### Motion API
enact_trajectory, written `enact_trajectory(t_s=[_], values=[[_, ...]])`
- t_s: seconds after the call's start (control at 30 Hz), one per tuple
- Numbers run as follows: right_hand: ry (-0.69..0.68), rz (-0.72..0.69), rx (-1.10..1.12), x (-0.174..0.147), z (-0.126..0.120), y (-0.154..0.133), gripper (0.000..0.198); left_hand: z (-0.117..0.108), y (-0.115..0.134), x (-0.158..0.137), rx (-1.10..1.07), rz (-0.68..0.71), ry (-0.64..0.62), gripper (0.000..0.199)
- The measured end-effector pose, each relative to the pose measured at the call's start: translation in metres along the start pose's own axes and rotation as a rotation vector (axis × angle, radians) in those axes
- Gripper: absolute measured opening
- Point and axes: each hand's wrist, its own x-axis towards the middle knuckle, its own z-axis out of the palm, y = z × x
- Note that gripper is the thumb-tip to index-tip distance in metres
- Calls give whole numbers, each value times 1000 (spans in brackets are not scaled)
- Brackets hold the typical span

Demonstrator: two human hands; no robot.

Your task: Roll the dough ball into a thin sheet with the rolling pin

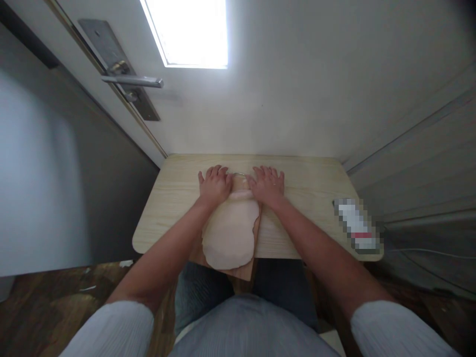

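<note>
A flat, pale sheet of dough (230,233) with an uneven edge lies on a wooden cutting board (245,271). The board has a thin metal handle (239,173) at its far end and overhangs the table's near edge. Across the dough's far end runs a narrow pale ridge (241,195); whether it is rolled dough or a rolling pin I cannot tell. My left hand (214,184) rests palm down at the ridge's left end, fingers spread forward. At its right end, my right hand (268,184) lies likewise, fingers spread. The palms hide what is directly beneath them.
The light wooden table (308,198) stands against a white door with a metal lever handle (134,81) and a bright window pane (193,34). A pixelated object (357,225) lies at the table's right edge. A grey panel (111,198) rises at the left.
</note>
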Motion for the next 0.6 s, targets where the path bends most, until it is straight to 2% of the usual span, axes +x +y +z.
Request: enact_trajectory(t_s=[0.1,0.2,0.43,0.6], values=[[-6,10,7,4,0,-1,56,-1,-1,5,-3,-12,-2,52],[-7,9,10,-5,-2,-1,56,-3,2,-4,5,12,9,51],[72,-19,4,-58,-10,5,54,-3,16,-59,47,46,28,49],[126,-21,31,-91,-10,11,58,-7,29,-90,77,37,105,46]])
